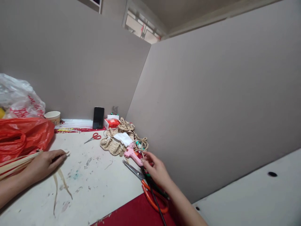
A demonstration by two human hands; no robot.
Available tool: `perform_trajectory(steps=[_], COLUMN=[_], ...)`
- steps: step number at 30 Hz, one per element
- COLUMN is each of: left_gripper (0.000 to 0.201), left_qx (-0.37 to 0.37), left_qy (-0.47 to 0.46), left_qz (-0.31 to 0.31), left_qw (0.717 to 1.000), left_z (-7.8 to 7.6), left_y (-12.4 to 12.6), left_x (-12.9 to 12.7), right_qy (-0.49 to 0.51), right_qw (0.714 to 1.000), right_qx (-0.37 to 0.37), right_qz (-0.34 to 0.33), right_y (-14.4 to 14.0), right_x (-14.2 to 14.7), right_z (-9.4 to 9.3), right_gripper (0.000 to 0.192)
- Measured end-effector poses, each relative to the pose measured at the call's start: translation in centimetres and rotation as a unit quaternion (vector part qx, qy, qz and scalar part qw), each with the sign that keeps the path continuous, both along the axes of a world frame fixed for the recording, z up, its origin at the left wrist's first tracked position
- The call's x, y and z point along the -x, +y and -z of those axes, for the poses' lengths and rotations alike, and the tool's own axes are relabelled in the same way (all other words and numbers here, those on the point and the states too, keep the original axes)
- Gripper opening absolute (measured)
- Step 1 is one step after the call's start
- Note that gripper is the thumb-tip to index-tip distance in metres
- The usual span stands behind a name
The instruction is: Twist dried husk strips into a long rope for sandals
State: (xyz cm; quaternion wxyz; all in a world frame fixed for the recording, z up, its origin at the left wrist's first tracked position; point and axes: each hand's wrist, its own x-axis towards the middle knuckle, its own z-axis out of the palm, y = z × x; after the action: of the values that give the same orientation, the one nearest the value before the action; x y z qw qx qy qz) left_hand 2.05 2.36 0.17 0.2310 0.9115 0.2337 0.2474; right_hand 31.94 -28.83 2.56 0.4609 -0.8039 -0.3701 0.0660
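My left hand (48, 161) rests low over the left of the table, thumb and fingers pinched on pale straw strands (62, 180). Loose ends hang below it onto the tabletop, and a short tip shows at the fingertips. My right hand (156, 168) is at the table's right edge, fingers parted, beside the handle of a pink glue gun (133, 154); whether they touch is unclear. Under its wrist lie large scissors (135, 171) with orange handles, and a black cord (154, 196). Behind the glue gun sits a heap of braided straw rope (113, 146) with a white tissue (124, 138) on it.
Small red-handled scissors (95, 136) lie mid-table. Along the back stand a paper cup (53, 116), white glue sticks (76, 123), a phone (98, 117) and a red tissue box (111, 123). Plastic bags (25, 133) fill the left. Grey partitions (211, 94) enclose the table.
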Motion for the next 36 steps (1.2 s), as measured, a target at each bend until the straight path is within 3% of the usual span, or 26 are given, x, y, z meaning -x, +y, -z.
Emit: perform_trajectory(steps=[2,4,7,9,11,13,15,17,20,24,27,29,31,36], left_gripper=[0.039,0.039,0.038,0.038,0.038,0.039,0.039,0.038,0.037,0.041,0.042,0.041,0.041,0.042], left_qx=[0.007,0.010,0.004,-0.002,-0.006,-0.009,-0.009,-0.003,0.010,0.019,0.019,0.018,0.018,0.013], left_qy=[-0.002,0.001,0.013,0.017,0.014,0.008,0.005,0.008,0.040,0.087,0.090,0.082,0.081,0.100], left_qz=[0.001,0.001,-0.001,-0.001,0.002,0.005,0.007,0.008,0.013,0.021,0.025,0.027,0.029,0.023], left_qw=[1.000,1.000,1.000,1.000,1.000,1.000,1.000,1.000,0.999,0.996,0.995,0.996,0.996,0.995], left_z=[0.0,-0.1,-0.2,-0.2,-0.1,0.1,0.4,0.5,0.5,0.2,0.0,0.0,0.1,0.2], left_y=[0.1,0.1,0.1,0.1,0.1,0.2,0.3,0.6,1.0,1.5,1.5,1.5,1.5,1.6], left_x=[0.0,0.1,0.3,0.4,0.4,0.3,0.3,0.4,0.5,0.6,0.6,0.6,0.6,0.7], right_qy=[-0.161,-0.241,-0.251,-0.232,-0.184,-0.077,0.075,0.231,0.383,0.466,0.494,0.497,0.483,0.360], right_qw=[0.981,0.949,0.923,0.929,0.957,0.992,0.996,0.961,0.883,0.805,0.776,0.780,0.802,0.907], right_qx=[0.107,0.202,0.288,0.286,0.221,0.101,-0.038,-0.150,-0.269,-0.353,-0.372,-0.363,-0.336,-0.200], right_qz=[-0.018,-0.028,-0.044,-0.045,-0.033,-0.020,-0.015,-0.020,-0.037,-0.101,-0.126,-0.118,-0.104,-0.085], right_y=[1.1,2.1,3.2,3.2,2.6,1.6,0.4,-0.7,-1.7,-1.9,-1.7,-1.7,-1.8,-3.1], right_x=[0.2,0.2,-0.3,-0.8,-1.4,-1.7,-1.7,-1.2,-0.3,0.9,1.6,2.0,2.2,1.2], right_z=[0.4,0.7,1.1,1.0,0.7,0.1,-0.8,-1.5,-2.3,-2.3,-2.2,-2.0,-1.9,-1.1], right_gripper=[0.043,0.048,0.050,0.049,0.050,0.051,0.050,0.040,0.024,0.017,0.012,0.013,0.018,0.031])
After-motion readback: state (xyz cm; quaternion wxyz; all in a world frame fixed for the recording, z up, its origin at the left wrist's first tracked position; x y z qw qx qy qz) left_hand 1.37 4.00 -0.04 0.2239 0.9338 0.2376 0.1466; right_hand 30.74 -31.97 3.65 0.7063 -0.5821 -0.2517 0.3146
